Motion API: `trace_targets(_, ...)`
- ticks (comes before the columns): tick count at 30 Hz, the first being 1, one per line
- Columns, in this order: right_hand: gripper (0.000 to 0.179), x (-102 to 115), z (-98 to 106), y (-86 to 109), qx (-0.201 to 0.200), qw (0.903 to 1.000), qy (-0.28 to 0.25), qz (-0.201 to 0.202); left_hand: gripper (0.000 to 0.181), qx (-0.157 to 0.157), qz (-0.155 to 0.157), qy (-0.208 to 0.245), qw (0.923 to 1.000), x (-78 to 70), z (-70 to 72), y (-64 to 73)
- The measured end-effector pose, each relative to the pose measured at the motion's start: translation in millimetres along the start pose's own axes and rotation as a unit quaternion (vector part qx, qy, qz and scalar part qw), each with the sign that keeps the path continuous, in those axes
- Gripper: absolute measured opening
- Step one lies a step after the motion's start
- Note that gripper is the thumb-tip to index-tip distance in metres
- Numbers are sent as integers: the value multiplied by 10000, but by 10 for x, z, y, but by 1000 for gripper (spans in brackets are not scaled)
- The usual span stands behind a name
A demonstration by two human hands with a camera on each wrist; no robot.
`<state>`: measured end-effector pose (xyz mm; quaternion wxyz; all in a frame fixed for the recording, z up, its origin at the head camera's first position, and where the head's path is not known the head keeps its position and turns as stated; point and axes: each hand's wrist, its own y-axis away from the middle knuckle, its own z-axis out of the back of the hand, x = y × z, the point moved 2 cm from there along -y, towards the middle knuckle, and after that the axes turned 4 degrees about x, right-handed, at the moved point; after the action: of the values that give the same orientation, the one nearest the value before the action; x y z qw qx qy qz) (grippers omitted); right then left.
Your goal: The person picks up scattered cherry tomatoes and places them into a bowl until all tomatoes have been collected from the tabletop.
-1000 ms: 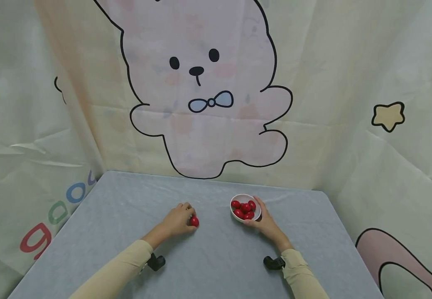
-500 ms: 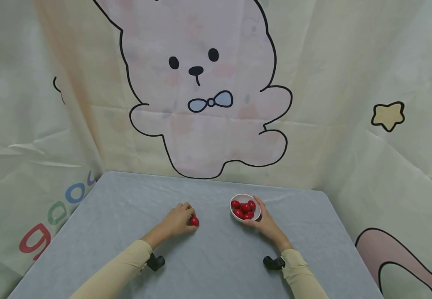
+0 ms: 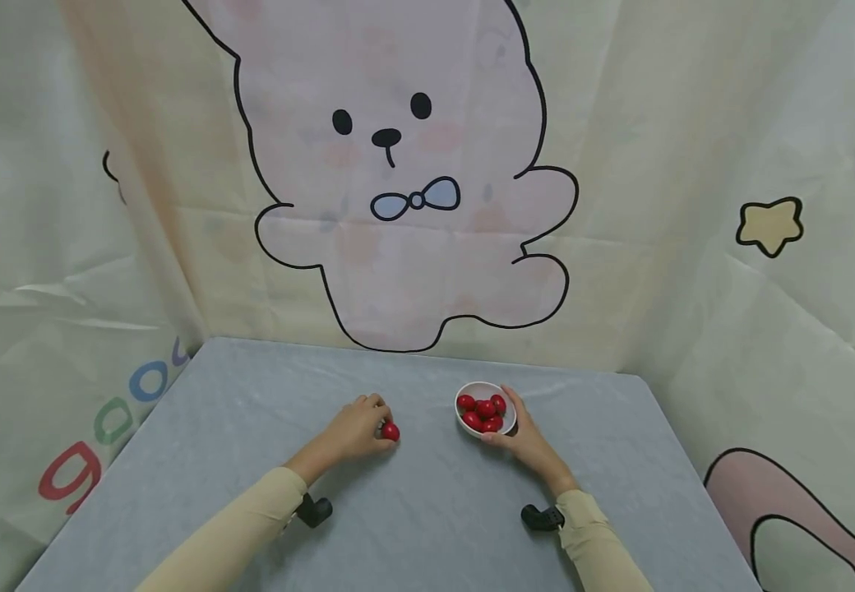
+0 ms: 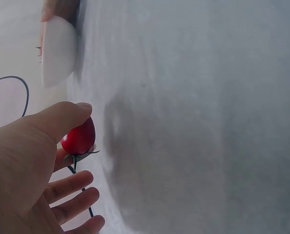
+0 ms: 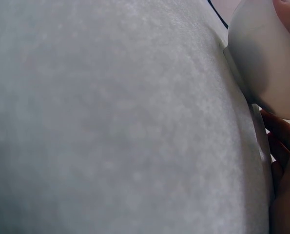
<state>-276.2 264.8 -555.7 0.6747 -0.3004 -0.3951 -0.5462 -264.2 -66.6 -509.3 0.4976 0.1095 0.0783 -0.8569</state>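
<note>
Between thumb and index finger, my left hand [image 3: 353,429] pinches a red cherry tomato [image 4: 80,138] with a green stem. In the left wrist view its other fingers are loosely bent below the tomato. To the right, a small white bowl [image 3: 463,428] stands on the table, holding several cherry tomatoes [image 3: 486,409]. My right hand [image 3: 529,444] grips this bowl from its right side, thumb on the near rim and fingers around the far side. The bowl's outer wall [image 5: 261,58] fills the upper right of the right wrist view.
A pale blue-grey cloth covers the table [image 3: 427,510]. Behind it hangs a curtain [image 3: 620,312] printed with a cartoon bear, and more printed fabric flanks both sides. Each wrist carries a black camera mount [image 3: 542,518].
My left hand has shifted slightly right and away from me, with the cherry tomato still pinched. The right hand and the bowl have stayed in place.
</note>
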Motion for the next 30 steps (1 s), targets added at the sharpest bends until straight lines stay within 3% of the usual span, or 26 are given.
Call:
trace_targets(8, 101, 133, 22, 55, 79, 10000, -50, -3, 37, 78, 71, -25, 9999, -112, 49, -119)
trace_targets(15, 100, 353, 66, 162, 49, 10000, -25, 18, 37, 51, -101, -45, 9999, -263, 98, -279)
trace_targets(30, 102, 374, 70, 155, 119, 9999, 19, 57, 37, 119, -158, -11, 9998, -613, 160, -622)
